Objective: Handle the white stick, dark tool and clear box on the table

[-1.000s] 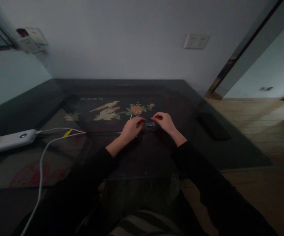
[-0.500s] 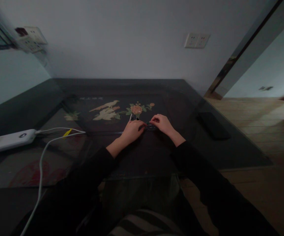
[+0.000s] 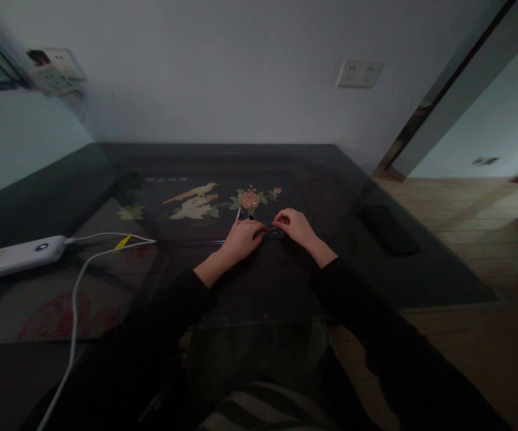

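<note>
A small dark object with rows of light marks (image 3: 276,232) lies on the dark glossy table between my hands; its kind is too small and dim to tell. My left hand (image 3: 245,235) rests at its left side, fingers bent and closed against its edge. Over its upper edge my right hand (image 3: 296,226) is closed in a pinch, thumb and forefinger together; what they hold is too small to make out. Just behind my left hand a thin white stick-like thing (image 3: 238,214) shows, partly covered by the fingers.
A black flat phone-like object (image 3: 390,230) lies to the right on the table (image 3: 438,269). At left are a white power strip or power bank (image 3: 21,257) and a white cable (image 3: 75,299) with a yellow tag (image 3: 123,243). A wall with sockets (image 3: 360,73) stands behind.
Almost nothing differs. Both hands stay in place around the small dark object, with only a slight shift of the right fingertips at its upper edge.
</note>
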Action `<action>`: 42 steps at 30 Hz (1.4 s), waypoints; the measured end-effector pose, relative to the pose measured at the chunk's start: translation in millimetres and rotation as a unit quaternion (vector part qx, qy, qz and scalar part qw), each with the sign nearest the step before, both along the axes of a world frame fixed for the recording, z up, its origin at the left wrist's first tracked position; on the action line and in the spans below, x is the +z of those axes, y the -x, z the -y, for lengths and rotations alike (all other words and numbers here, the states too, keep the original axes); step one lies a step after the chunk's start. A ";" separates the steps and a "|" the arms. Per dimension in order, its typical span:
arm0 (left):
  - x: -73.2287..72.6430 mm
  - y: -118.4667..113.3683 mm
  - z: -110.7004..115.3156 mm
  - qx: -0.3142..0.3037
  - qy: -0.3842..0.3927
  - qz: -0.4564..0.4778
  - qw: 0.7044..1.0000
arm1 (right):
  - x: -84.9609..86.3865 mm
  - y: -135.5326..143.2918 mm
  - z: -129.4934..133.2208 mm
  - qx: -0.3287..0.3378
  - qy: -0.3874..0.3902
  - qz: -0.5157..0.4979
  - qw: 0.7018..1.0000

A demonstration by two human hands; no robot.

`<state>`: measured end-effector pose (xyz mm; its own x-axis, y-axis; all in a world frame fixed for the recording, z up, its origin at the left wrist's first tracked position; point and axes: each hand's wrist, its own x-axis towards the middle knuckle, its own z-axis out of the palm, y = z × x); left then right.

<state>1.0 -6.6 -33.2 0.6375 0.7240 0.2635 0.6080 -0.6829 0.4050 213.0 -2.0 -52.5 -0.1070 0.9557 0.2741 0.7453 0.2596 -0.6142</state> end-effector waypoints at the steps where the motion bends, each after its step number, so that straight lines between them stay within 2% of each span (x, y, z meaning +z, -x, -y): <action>1: -0.1 0.1 0.0 -0.001 0.000 0.002 1.000 | 0.3 0.1 0.2 0.001 0.001 -0.003 1.000; 10: -1.3 0.7 -0.6 -0.009 -0.009 0.003 1.000 | 7.5 -7.3 -0.7 0.007 -0.010 -0.014 1.000; 16: -2.8 0.8 -0.1 -0.005 -0.008 0.016 1.000 | 14.8 -18.3 0.7 0.057 0.040 0.007 0.998; 22: -1.3 0.3 1.5 -0.006 -0.007 0.011 1.000 | 19.0 -16.3 8.9 0.090 0.070 0.054 0.992; 42: 5.4 -0.3 4.0 0.034 0.000 0.018 0.999 | 16.8 3.1 17.1 0.079 0.042 0.104 0.990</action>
